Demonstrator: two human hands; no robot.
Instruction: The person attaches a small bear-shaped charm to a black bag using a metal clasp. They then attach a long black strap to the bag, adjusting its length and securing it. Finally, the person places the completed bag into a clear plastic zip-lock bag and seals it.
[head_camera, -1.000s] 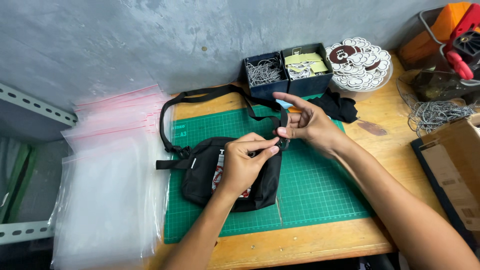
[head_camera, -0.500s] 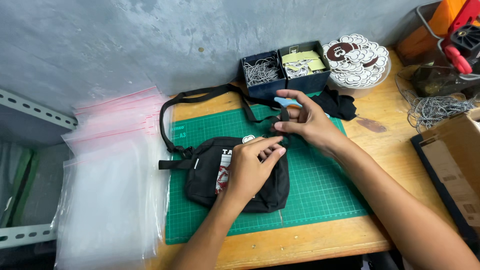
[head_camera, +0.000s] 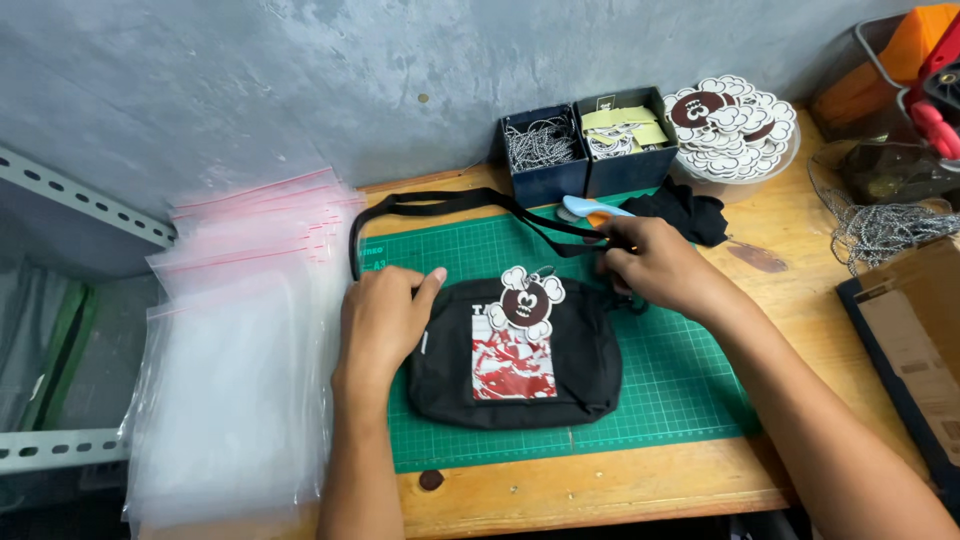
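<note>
A small black shoulder bag (head_camera: 585, 365) lies flat on a green cutting mat (head_camera: 680, 390), with a red-and-white patch on its front and a cartoon-shaped hang tag (head_camera: 527, 300) on top. My left hand (head_camera: 383, 318) rests flat on the bag's left edge, fingers loosely spread. My right hand (head_camera: 655, 265) pinches the black strap (head_camera: 450, 203) at the bag's upper right corner. The strap loops away to the upper left over the mat.
A stack of clear zip bags (head_camera: 235, 360) lies at left. Two dark boxes, with ball chains (head_camera: 542, 150) and paper tags (head_camera: 620, 135), stand at the back, next to a bowl of cartoon tags (head_camera: 732, 118). A cardboard box (head_camera: 910, 340) sits at right.
The bag has been laid flat with its front and hang tag facing up. My left hand has moved off the bag's middle to its left edge; my right hand stays at the strap.
</note>
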